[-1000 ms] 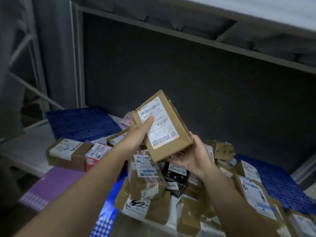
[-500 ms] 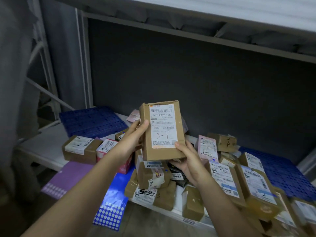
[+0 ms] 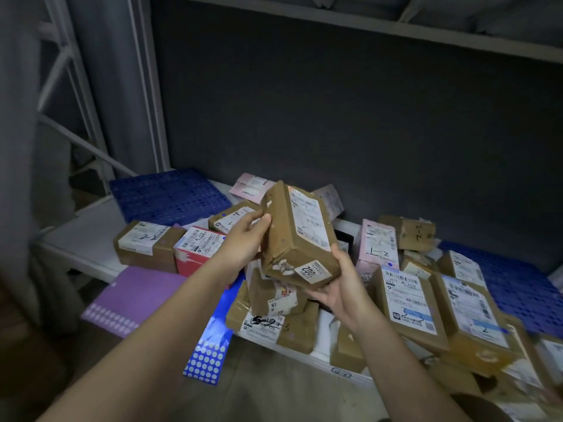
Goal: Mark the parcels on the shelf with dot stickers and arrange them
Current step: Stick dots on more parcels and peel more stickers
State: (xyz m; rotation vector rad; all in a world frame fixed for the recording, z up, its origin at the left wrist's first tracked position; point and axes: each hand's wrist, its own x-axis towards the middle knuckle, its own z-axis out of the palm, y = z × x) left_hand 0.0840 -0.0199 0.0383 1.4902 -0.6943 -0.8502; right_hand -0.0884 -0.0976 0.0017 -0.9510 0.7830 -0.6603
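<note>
- Since half a second ago, the brown parcel (image 3: 300, 236) has tipped: its label face then stood upright toward me, now it slants up and to the right, and the short end with the "200" tag faces me.
- At far left, a blue perforated mat (image 3: 169, 193) lies on the white shelf (image 3: 88, 239); bare shelf surface shows in front of it, out to the front edge.
- A purple sticker sheet (image 3: 134, 295) overhangs the shelf's front edge, its white dots at the low end.
- A blue sticker sheet (image 3: 210, 345) hangs just beside it to the right, also past the edge.
- My left hand (image 3: 243, 242) grips the held parcel's left long side, thumb on its upper edge.
- I hold the parcel in the air above the central pile of parcels (image 3: 274, 303), clear of it.
- My right hand (image 3: 338, 287) cups the near lower corner, fingers curled under it and thumb up the right side.
- A pink parcel (image 3: 377, 245) marked "1-2" stands behind the right hand.
- Two flat brown parcels (image 3: 441, 303) lie at right, close to the front edge.
- A second blue mat (image 3: 518, 284) shows behind them, partly uncovered.
</note>
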